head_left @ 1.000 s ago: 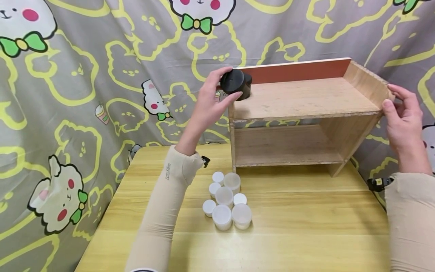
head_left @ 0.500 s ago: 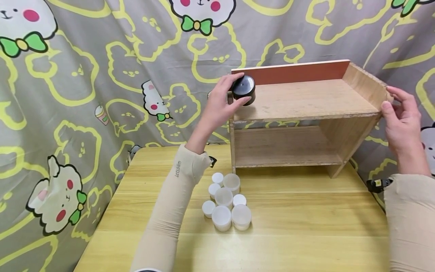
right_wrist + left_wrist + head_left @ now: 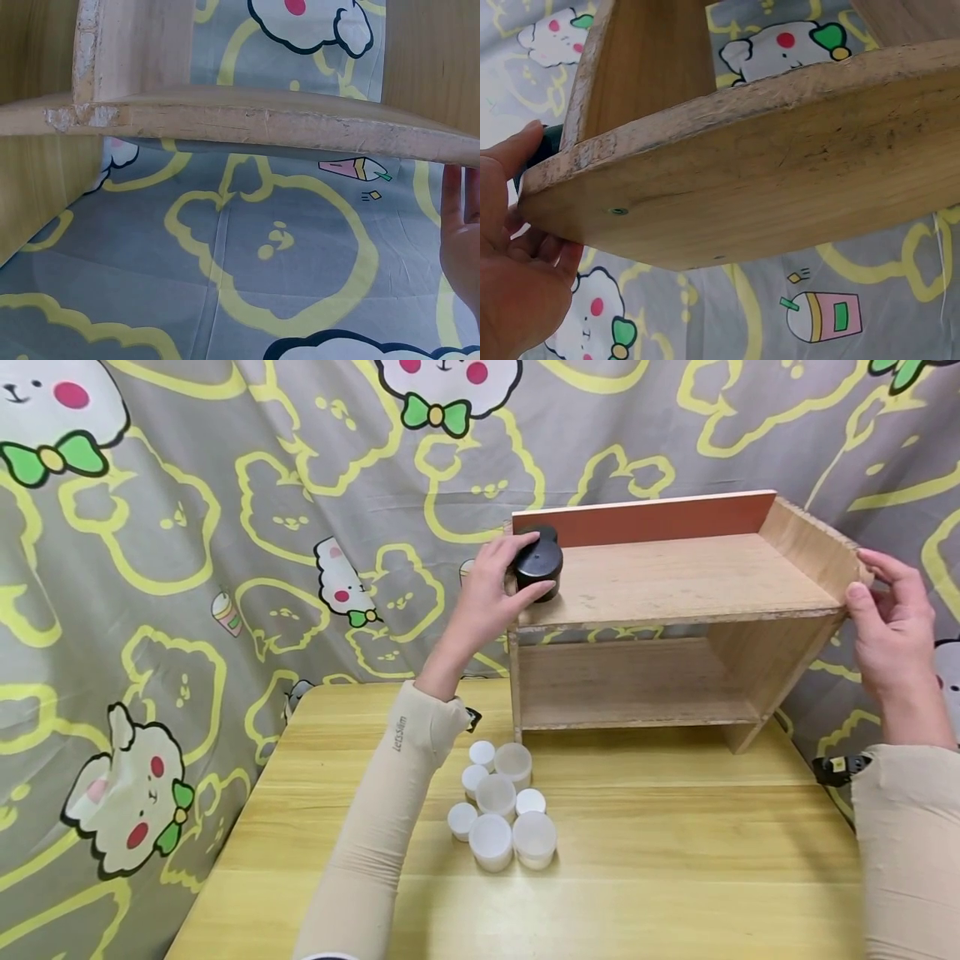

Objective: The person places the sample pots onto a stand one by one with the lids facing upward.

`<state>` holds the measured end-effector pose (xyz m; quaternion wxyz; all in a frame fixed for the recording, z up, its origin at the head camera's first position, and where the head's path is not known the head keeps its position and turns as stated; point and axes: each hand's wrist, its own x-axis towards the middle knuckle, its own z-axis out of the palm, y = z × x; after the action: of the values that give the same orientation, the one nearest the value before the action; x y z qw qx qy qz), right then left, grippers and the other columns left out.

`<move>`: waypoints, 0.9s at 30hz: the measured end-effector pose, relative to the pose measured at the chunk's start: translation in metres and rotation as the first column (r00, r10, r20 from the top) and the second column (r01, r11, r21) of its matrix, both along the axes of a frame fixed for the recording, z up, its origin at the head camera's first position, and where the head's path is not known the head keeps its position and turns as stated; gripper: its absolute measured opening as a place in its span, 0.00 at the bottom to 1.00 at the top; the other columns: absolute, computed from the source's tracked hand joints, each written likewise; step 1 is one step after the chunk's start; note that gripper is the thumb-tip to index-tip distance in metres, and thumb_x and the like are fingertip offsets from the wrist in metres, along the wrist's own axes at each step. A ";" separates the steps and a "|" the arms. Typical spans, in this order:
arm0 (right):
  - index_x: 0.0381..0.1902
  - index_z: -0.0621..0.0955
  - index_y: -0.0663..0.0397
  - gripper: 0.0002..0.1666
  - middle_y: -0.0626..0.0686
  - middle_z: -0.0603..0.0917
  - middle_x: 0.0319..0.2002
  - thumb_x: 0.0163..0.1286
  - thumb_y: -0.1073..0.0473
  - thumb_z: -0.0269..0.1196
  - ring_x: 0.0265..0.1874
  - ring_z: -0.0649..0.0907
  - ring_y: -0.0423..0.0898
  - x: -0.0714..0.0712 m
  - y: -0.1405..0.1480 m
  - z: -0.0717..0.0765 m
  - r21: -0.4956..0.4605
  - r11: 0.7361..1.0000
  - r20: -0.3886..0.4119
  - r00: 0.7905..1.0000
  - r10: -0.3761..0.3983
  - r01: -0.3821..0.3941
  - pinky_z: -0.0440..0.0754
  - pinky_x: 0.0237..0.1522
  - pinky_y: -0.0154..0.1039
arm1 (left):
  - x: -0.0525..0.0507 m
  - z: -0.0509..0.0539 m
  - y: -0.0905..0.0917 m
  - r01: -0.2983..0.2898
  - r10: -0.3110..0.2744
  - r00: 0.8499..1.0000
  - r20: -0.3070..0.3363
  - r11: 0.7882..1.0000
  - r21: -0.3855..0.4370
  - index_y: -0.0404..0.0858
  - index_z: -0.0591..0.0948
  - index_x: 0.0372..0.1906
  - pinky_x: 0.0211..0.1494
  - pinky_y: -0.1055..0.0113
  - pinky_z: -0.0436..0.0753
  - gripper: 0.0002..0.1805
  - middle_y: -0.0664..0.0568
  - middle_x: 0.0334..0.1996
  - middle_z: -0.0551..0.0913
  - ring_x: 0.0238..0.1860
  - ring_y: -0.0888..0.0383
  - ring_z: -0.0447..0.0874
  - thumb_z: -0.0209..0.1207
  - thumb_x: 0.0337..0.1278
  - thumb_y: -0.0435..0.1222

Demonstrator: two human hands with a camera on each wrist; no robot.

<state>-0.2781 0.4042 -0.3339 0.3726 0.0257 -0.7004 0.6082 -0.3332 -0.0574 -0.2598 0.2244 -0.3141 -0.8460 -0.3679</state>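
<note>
1. One black cylindrical jar with a smooth round lid (image 3: pixel 540 560) is at the upper centre of the head view, at the left end of the top board of a two-tier pale wooden shelf unit (image 3: pixel 675 581). Placing it there looks nearly done: it is at the board but not yet released, and I cannot tell whether its base touches the wood.
2. The left hand (image 3: pixel 487 581) pinches this jar, index finger at the far side, thumb at the near side. The jar lies between those two tips, lid facing up. In the left wrist view the unit's side panel hides most of it.
3. A second black rounded object (image 3: pixel 547 533) shows just behind the lid, apparently another jar already set down; most of it is hidden.
4. At the right of the frame, the right hand (image 3: pixel 892 627) grips the unit's right side panel (image 3: pixel 813 543) by its front edge, thumb in front.
5. Eight pale round lidded plastic tubs (image 3: pixel 496 796), four larger and four smaller, cluster at lower centre on the yellow wood-grain table (image 3: pixel 675 910), untouched by either hand.
6. Behind hangs a grey curtain with yellow outlines (image 3: pixel 292 493).
</note>
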 end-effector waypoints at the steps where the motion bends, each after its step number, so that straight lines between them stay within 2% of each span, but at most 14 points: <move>1: 0.69 0.77 0.50 0.24 0.46 0.76 0.65 0.78 0.67 0.57 0.54 0.79 0.40 0.000 0.000 0.000 0.000 1.000 0.006 1.000 -0.002 0.002 0.75 0.51 0.22 | 0.000 0.000 0.000 -0.004 0.004 1.000 -0.001 1.000 -0.006 0.44 0.74 0.73 0.69 0.60 0.74 0.35 0.46 0.67 0.76 0.68 0.52 0.69 0.69 0.64 0.48; 8: 0.70 0.76 0.46 0.25 0.43 0.74 0.66 0.79 0.65 0.55 0.55 0.78 0.38 -0.001 -0.001 0.002 0.061 0.997 0.063 0.996 -0.058 0.054 0.76 0.54 0.22 | -0.002 -0.002 0.003 -0.031 0.031 1.000 0.004 0.999 -0.038 0.44 0.75 0.73 0.70 0.60 0.72 0.35 0.47 0.69 0.76 0.67 0.51 0.69 0.69 0.64 0.50; 16: 0.71 0.75 0.43 0.25 0.41 0.74 0.67 0.80 0.64 0.53 0.55 0.78 0.37 0.001 -0.002 0.000 0.106 0.991 0.094 0.991 -0.091 0.081 0.76 0.54 0.22 | -0.003 -0.007 0.004 -0.035 0.035 0.999 -0.002 0.999 -0.030 0.43 0.76 0.72 0.69 0.59 0.73 0.34 0.47 0.68 0.77 0.65 0.51 0.70 0.68 0.66 0.50; 21: 0.71 0.75 0.44 0.25 0.41 0.74 0.67 0.80 0.63 0.54 0.57 0.78 0.37 0.001 -0.002 0.000 0.093 0.993 0.085 0.993 -0.087 0.079 0.75 0.58 0.24 | -0.003 -0.007 0.005 -0.070 0.070 0.997 -0.013 0.995 -0.073 0.44 0.75 0.73 0.70 0.58 0.72 0.34 0.49 0.69 0.77 0.67 0.51 0.69 0.65 0.68 0.53; 23: 0.71 0.76 0.46 0.25 0.42 0.75 0.66 0.80 0.64 0.55 0.57 0.78 0.38 0.000 -0.001 -0.001 0.069 0.995 0.076 0.994 -0.076 0.070 0.75 0.57 0.24 | -0.003 -0.009 0.006 -0.084 0.083 0.996 -0.009 0.993 -0.085 0.45 0.74 0.74 0.71 0.59 0.73 0.34 0.49 0.69 0.76 0.67 0.51 0.69 0.64 0.69 0.53; 27: 0.71 0.76 0.44 0.25 0.41 0.74 0.65 0.80 0.64 0.54 0.57 0.78 0.38 -0.001 0.000 0.002 0.084 0.994 0.087 0.993 -0.082 0.075 0.76 0.55 0.23 | -0.005 -0.010 0.007 -0.088 0.086 0.996 -0.028 0.993 -0.076 0.45 0.74 0.74 0.70 0.58 0.73 0.33 0.50 0.69 0.76 0.67 0.51 0.68 0.63 0.70 0.53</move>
<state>-0.2787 0.4043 -0.3321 0.3632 -0.0144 -0.7409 0.5648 -0.3377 -0.0504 -0.2702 0.2386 -0.2898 -0.8695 -0.3209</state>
